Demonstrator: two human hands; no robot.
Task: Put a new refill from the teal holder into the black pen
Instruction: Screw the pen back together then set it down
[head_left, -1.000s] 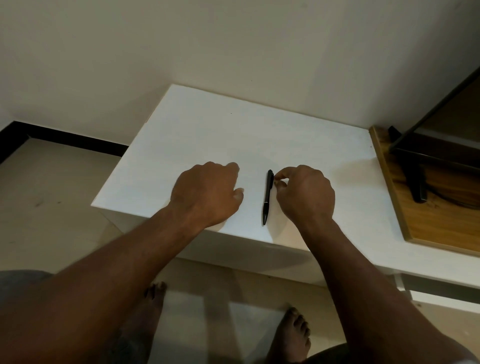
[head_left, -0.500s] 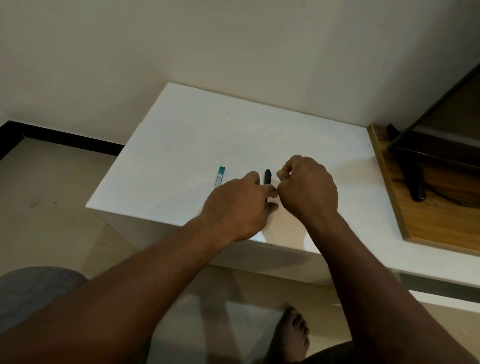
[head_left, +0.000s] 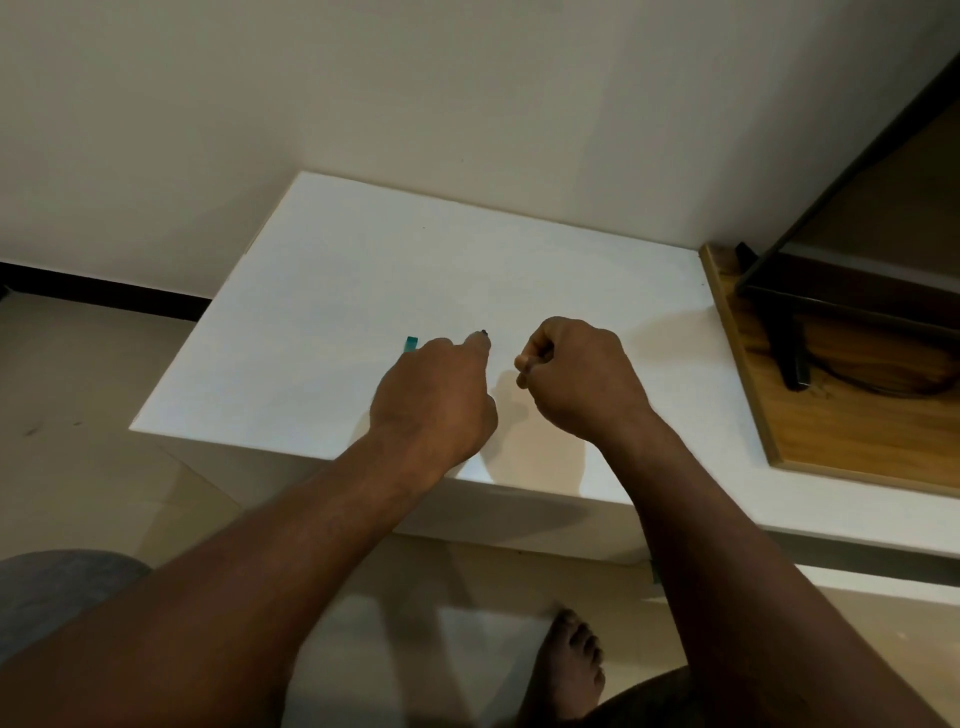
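On the white table (head_left: 322, 332), my left hand (head_left: 436, 400) is closed around the black pen (head_left: 483, 332). Only the pen's dark end pokes out past my fingertips. The teal holder (head_left: 411, 343) lies on the table just behind this hand, and only its far end shows. My right hand (head_left: 579, 379) hovers a short gap to the right of the left, curled into a fist with thumb and forefinger pinched together. Nothing shows between those fingers.
A wooden board (head_left: 789, 431) lies on the table's right side and carries a black stand (head_left: 784, 332) and a dark screen. The wall runs along the table's far edge. Below the table's near edge are the floor and my bare foot (head_left: 574, 665).
My left hand slid right off the teal holder and closed over the black pen. The pen left the table. My right hand drew slightly right, so a gap opened between the hands.
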